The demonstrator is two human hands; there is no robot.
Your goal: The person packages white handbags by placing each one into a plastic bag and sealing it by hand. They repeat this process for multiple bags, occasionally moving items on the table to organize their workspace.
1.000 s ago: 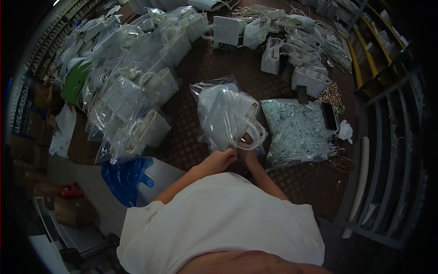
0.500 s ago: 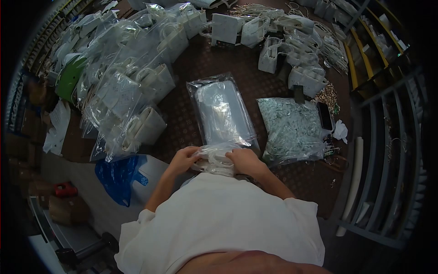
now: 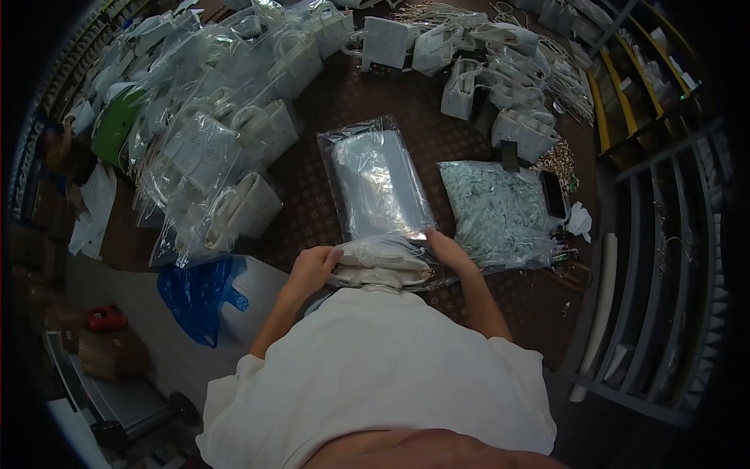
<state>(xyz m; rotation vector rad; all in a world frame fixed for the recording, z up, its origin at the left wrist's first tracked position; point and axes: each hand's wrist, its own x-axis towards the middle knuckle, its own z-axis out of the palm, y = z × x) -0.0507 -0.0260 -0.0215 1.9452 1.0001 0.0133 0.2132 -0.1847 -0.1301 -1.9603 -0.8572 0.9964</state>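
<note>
A white handbag [image 3: 380,270] in clear plastic lies against the near table edge, in front of my body. My left hand [image 3: 316,266] is closed on the plastic at the bag's left end. At the far right corner of the plastic is my right hand [image 3: 445,248], its fingers closed together near the edge of the flat stack; what they pinch is too small to make out. Just beyond the handbag lies a stack of clear plastic sleeves [image 3: 377,186]. To its right rests a clear sack [image 3: 496,211] full of small pale green packets.
Many white handbags in plastic [image 3: 250,207] cover the left of the brown table [image 3: 324,102]; more bags [image 3: 461,86] stand at the back right. A phone [image 3: 554,194] lies beside the sack. A blue plastic bag [image 3: 199,301] is at lower left. Shelving [image 3: 660,258] stands at right.
My right hand has moved right and slightly away from my body, while my left hand stays near the left end. The handbag's opening now shows wider between the hands.
</note>
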